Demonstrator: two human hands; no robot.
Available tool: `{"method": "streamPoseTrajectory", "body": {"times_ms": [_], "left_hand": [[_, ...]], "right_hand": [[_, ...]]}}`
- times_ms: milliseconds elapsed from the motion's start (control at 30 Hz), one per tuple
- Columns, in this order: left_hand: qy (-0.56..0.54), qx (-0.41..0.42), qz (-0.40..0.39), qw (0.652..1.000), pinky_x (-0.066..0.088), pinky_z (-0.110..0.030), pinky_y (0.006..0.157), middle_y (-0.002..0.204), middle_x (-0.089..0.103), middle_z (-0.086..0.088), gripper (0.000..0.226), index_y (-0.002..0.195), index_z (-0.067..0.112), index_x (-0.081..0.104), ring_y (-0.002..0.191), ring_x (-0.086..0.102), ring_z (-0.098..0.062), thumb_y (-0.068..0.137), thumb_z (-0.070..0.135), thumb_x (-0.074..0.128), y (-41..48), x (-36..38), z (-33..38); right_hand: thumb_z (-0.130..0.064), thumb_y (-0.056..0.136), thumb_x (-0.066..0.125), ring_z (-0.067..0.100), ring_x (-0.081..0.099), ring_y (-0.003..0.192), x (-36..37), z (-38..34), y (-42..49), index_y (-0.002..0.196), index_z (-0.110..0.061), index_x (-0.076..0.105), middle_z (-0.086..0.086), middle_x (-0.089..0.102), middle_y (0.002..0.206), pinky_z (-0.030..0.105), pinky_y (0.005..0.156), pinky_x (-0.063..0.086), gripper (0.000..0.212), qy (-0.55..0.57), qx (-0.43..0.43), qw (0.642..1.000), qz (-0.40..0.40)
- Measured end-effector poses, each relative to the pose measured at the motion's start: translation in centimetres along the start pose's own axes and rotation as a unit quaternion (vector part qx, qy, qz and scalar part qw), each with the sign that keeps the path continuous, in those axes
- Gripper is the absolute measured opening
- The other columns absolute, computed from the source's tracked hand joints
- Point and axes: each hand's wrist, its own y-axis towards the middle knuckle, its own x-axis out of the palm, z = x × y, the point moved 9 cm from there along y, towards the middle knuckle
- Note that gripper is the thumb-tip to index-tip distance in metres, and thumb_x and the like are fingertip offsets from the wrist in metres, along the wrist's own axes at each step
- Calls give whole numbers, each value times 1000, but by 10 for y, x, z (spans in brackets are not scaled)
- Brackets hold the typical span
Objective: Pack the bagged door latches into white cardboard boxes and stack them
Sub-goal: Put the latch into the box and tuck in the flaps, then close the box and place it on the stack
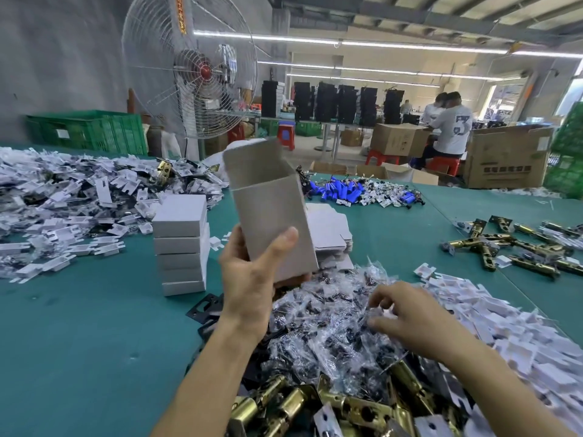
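Box (271, 209) btm behind L hand (249, 279)

The teal-green cloth bench (79, 310) is plain. The open white cardboard box (271, 216) and the stack of closed white cardboard boxes (181, 247) are unprinted. Shiny brass-gold metal latches (347, 405) lie by clear plastic bags (331, 326) showing black parts. Beyond are bright blue cylindrical batteries (340, 189), a green lattice-walled plastic crate (88, 129) and red plastic stools (285, 134).

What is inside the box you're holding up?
Only bare cardboard shows at the open top of the box in the left hand. Its front wall hides anything deeper.
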Motion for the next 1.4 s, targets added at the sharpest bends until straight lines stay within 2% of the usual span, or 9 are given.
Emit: {"method": "streamPoseTrajectory", "body": {"times_ms": [167, 333, 433, 600, 733, 933, 1067, 1267, 1400], "left_hand": [[121, -6, -10, 993, 59, -36, 53, 99, 74, -6, 49, 106, 19, 67, 83, 73, -31, 67, 35, 90, 0, -2, -6], [152, -32, -65, 986, 62, -40, 58, 97, 75, 1, 27, 96, 31, 73, 86, 75, -25, 73, 30, 88, -1, 5, -18], [197, -95, -129, 967, 62, -42, 59, 95, 75, 1, 37, 98, 32, 74, 84, 74, -24, 64, 26, 86, -4, 9, -32], [239, -112, -187, 946, 61, -33, 72, 99, 75, -4, 51, 109, 24, 71, 90, 72, -20, 61, 23, 86, -10, 16, -43], [222, -118, -210, 945, 58, -29, 71, 98, 76, -2, 46, 102, 32, 74, 88, 72, -17, 59, 41, 85, -14, 21, -43], [196, -133, -217, 947, 60, -43, 58, 98, 74, -8, 45, 106, 27, 76, 83, 73, -23, 66, 47, 84, -17, 25, -42], [181, -138, -222, 948, 60, -43, 57, 95, 73, -7, 42, 106, 24, 76, 81, 71, -20, 69, 44, 80, -19, 26, -41], [178, -112, -215, 954, 57, -27, 65, 91, 75, 1, 22, 99, 28, 78, 80, 68, -11, 79, 32, 73, -16, 27, -36], [173, -106, -215, 955, 56, -27, 64, 95, 75, -3, 26, 106, 22, 76, 82, 69, -13, 83, 31, 69, -16, 27, -35]], "right_hand": [[-47, 82, 71, 1, 51, 89, -6, -7, -3, 74, -39, 54, -17, 51, 93, 30, 77, 43, 21, 24, -13, 1000, 10], [-26, 92, 66, -5, 62, 63, -38, -16, -6, 81, -21, 51, -12, 70, 75, 17, 54, 42, 19, 209, -21, 972, 109], [-22, 91, 63, 9, 70, 69, -67, -25, -11, 85, -15, 52, 1, 70, 78, 34, 59, 59, 15, 318, -22, 933, 168], [-30, 81, 65, 9, 64, 55, -130, -64, -31, 88, -17, 56, 5, 71, 73, 17, 50, 50, 17, 413, -120, 851, 302], [-18, 89, 71, 22, 65, 58, -146, -101, -35, 88, -17, 59, 3, 67, 65, 45, 54, 55, 11, 305, -185, 871, 337], [-9, 88, 72, 13, 63, 70, -134, -125, -33, 90, -15, 66, -3, 70, 78, 38, 62, 52, 8, 102, -207, 916, 328], [-19, 86, 75, 15, 59, 77, -127, -119, -27, 84, -22, 69, -14, 67, 74, 35, 64, 46, 7, 105, -189, 934, 283], [-19, 88, 73, -13, 56, 70, -126, -114, -20, 88, -25, 77, -24, 66, 71, 6, 60, 37, 8, 121, -201, 955, 184], [-51, 86, 57, -9, 50, 84, -109, -110, -12, 94, -35, 74, -21, 61, 88, 15, 67, 35, 25, 50, -173, 979, 94]]}}
